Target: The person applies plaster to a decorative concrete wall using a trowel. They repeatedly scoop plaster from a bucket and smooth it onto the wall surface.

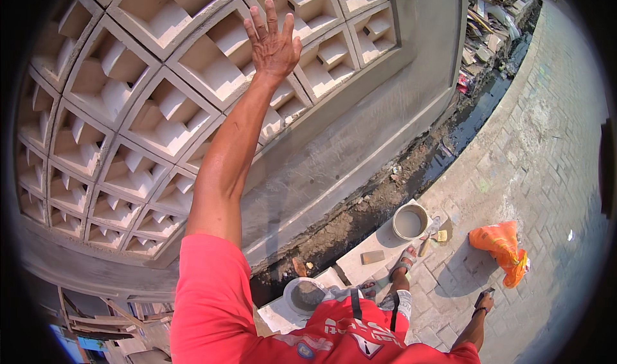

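Head view, looking down a wall from above. At left and far, a wall of pale square ventilation blocks fills the scene, each block a recessed cell with stepped inner ledges. Reaching up across it from the near edge, a bare arm in a red sleeve ends in the left hand, which is open, fingers spread and extended, palm laid flat toward the blocks at the junction of four cells; it grips nothing. To the right of the blocks runs a smooth grey rendered band of the same wall, and below it a dark, muddy trench. Near centre stands a grey bucket of dark mix on a pale slab. Farther right, a second bucket holding grey slurry sits on another slab, with a small block and a brush just beside it. At right, on the paved ground, lies an orange plastic bag. The right hand hangs low, closed around a dark tool whose kind cannot be made out.
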A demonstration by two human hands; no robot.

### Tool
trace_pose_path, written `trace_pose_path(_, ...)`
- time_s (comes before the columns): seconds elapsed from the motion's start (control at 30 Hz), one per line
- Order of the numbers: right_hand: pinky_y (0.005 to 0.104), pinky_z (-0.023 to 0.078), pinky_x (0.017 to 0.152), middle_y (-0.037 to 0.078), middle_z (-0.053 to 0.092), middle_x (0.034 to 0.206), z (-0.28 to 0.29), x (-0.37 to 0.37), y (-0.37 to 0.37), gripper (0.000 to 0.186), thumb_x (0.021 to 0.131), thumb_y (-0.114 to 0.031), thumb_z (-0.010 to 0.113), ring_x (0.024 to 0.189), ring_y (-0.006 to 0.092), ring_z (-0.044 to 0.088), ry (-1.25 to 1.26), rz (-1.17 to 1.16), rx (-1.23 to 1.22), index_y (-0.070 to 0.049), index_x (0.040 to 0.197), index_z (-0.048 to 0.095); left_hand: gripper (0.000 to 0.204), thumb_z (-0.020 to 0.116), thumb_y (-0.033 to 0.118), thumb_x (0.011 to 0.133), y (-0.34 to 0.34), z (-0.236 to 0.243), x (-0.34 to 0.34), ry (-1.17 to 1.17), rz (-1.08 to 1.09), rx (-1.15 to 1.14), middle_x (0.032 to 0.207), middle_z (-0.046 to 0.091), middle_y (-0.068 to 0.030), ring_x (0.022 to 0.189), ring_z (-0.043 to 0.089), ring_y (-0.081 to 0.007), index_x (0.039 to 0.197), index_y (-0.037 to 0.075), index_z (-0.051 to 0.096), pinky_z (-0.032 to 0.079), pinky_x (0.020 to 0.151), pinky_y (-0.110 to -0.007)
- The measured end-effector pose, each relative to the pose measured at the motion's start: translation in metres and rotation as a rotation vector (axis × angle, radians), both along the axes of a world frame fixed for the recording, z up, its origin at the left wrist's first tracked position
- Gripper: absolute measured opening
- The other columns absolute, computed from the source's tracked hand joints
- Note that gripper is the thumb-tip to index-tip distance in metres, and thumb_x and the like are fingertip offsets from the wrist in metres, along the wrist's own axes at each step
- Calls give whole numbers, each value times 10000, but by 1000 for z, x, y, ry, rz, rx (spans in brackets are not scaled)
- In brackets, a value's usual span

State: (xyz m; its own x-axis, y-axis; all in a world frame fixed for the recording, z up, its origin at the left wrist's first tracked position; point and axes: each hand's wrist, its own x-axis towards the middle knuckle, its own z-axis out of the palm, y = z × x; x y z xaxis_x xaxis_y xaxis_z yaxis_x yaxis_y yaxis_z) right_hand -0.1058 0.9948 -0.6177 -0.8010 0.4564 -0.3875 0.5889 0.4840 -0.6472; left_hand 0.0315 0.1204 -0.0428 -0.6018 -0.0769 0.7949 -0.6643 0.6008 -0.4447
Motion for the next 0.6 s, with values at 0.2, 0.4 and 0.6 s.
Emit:
trace_pose_path(0.2, 402, 513, 756, 175, 636, 965, 52, 88, 77, 451, 750, -276, 651, 827, 270, 629, -10, -216, -68, 58, 1046, 588, 494, 561, 355, 876, 177, -246, 119, -324, -261, 1219, 1378, 448, -201, 1309, 375, -373, 1285, 84, 511, 83, 1116, -591)
trace_pose_path(0.4, 380, 526, 629, 140, 631, 968, 48, 188, -15, 402, 742, -159, 661, 755, 250, 635, -91, 79, -248, 12, 1099, 597, 475, 560, 394, 825, 320, -490, 358, -463, 445, 2067, 1253, 587, -165, 1181, 538, -344, 1198, 105, 610, 432, 963, -424)
trace_pose_path(0.6, 374, 513, 540, 122, 631, 816, 75, 215, -48, 306, 736, -175, 633, 646, 239, 623, -340, 150, -320, 14, 976, 616, 354, 635, 363, 765, 452, -537, 625, -422, 642, 2065, 1042, 675, -169, 947, 651, -348, 980, 90, 702, 512, 846, -429)
